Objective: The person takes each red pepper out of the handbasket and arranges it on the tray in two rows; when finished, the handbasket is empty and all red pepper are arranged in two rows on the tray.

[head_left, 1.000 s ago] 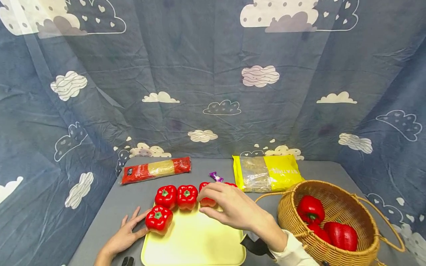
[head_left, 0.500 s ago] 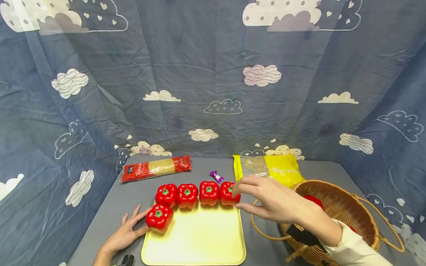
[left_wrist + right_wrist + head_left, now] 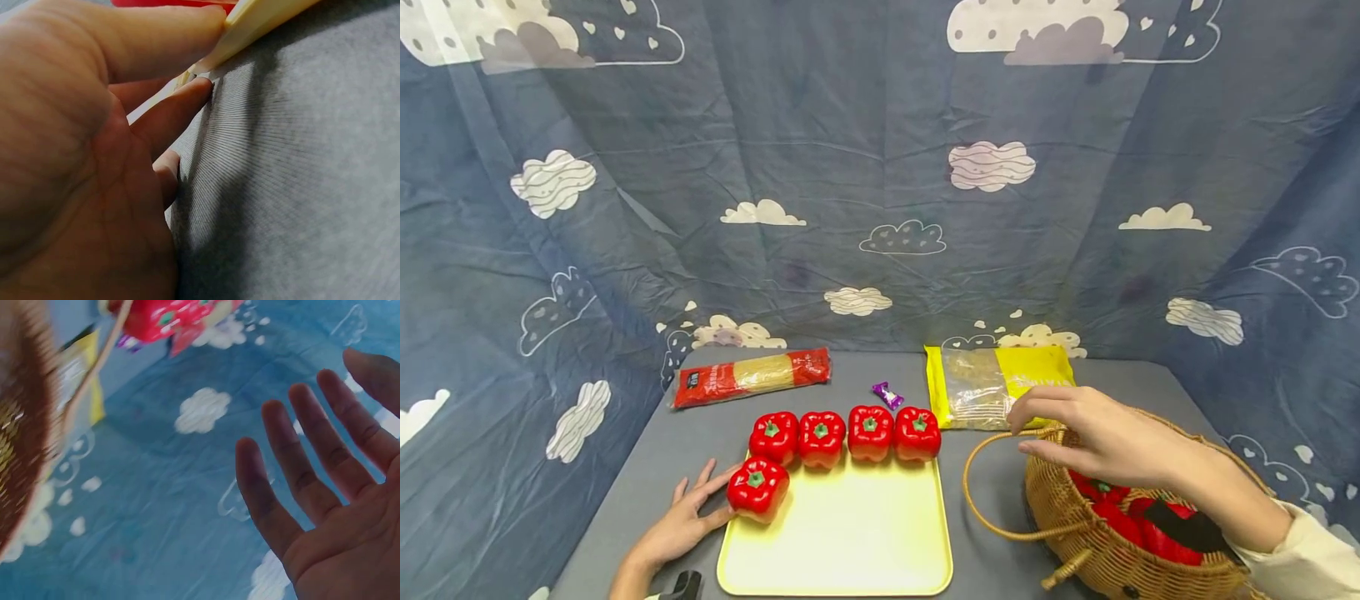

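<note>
Four red bell peppers make a row along the far edge of the pale yellow tray (image 3: 842, 550), among them the rightmost bell pepper (image 3: 917, 435). A front-left bell pepper (image 3: 758, 490) sits at the tray's left edge. Beside that edge lies my left hand (image 3: 681, 525), fingers spread. Its thumb touches the tray rim (image 3: 240, 37) in the left wrist view. My right hand (image 3: 1097, 437) is above the wicker basket (image 3: 1052, 500), with nothing in its grasp. Its fingers are extended and apart in the right wrist view. Red peppers (image 3: 1116, 521) inside the basket are partly hidden by the right arm.
Behind the tray lie a red noodle packet (image 3: 752, 379), a small purple-wrapped candy (image 3: 887, 395) and a yellow bag (image 3: 977, 387). One basket handle (image 3: 973, 492) sticks out left, between basket and tray. A cloud-patterned curtain (image 3: 895, 175) hangs at the back.
My right hand has moved right, from above the row of bell peppers to over the basket. The two right bell peppers in the row have come into full view. My left hand stays at the tray's edge.
</note>
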{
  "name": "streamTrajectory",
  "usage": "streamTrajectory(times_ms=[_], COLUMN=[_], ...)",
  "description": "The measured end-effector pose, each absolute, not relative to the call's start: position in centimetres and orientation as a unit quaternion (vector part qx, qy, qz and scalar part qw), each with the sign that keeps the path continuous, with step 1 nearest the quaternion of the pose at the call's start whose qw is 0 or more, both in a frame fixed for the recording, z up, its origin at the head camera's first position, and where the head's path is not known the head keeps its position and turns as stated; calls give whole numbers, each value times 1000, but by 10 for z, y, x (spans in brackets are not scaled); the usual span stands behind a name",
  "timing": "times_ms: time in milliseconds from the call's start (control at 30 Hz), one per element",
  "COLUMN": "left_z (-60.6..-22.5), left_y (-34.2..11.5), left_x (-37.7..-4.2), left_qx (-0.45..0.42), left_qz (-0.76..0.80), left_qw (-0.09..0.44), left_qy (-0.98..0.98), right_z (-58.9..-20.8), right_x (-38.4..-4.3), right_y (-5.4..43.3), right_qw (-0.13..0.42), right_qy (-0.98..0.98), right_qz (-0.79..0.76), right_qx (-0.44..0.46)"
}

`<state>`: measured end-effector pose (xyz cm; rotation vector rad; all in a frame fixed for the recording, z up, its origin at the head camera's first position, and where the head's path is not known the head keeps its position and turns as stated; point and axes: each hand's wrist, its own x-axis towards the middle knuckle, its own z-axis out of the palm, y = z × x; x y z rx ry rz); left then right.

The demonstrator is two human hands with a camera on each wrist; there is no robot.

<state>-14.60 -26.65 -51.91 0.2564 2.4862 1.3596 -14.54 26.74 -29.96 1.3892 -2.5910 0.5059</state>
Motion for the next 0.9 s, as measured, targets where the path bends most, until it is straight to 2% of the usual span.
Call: streamTrajectory(times_ms=[467,667,900], left_z=[-521,-523,-523], left_y=[-267,-268,-268], left_x=[-149,-148,-149], left_qx=[72,69,69], left_qz=[469,471,471], left_qw=[164,167,165], left_qy=[865,863,864], right_z=[-312,-325,-346], right_x=[-161,-167,-174], right_y=[355,378,391], right_qw=[20,-21,-43], right_qy=[-900,-913,-920], right_qz=[208,210,189], right_qx=[382,348,341])
